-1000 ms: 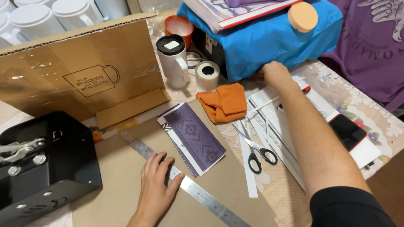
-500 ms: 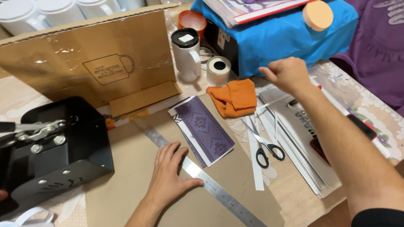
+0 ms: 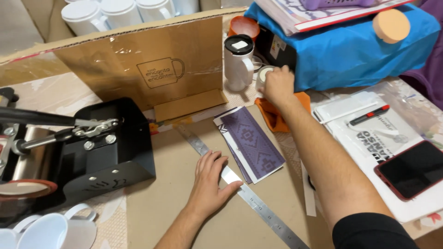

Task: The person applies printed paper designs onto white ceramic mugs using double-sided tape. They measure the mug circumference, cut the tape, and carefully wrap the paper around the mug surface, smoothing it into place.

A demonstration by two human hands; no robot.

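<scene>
You are looking down at a cluttered craft table covered with brown paper. Your left hand (image 3: 208,184) lies flat, palm down and fingers spread, on the paper, its fingertips resting on a long metal ruler (image 3: 240,184) that runs diagonally across the work area; the hand grips nothing and seems simply to press the ruler so it stays put. Just beside the ruler lie purple patterned paper strips (image 3: 251,144), stacked and angled the same way, probably kept close for measuring. Your right arm stretches forward across the table, and your right hand (image 3: 278,85) curls over a small roll of tape (image 3: 264,75) at the far edge, beside a white mug with a black lid (image 3: 238,62); the fingers close around the roll, though you cannot tell how firmly they grip. An orange cloth (image 3: 277,115) lies under that wrist. To your left stands a black mug press (image 3: 78,147), with white mugs (image 3: 106,14) behind a cardboard box flap (image 3: 138,64). To your right, a phone with a red case (image 3: 413,168) rests on white printed sheets (image 3: 369,133), near a blue bundle (image 3: 350,46).
</scene>
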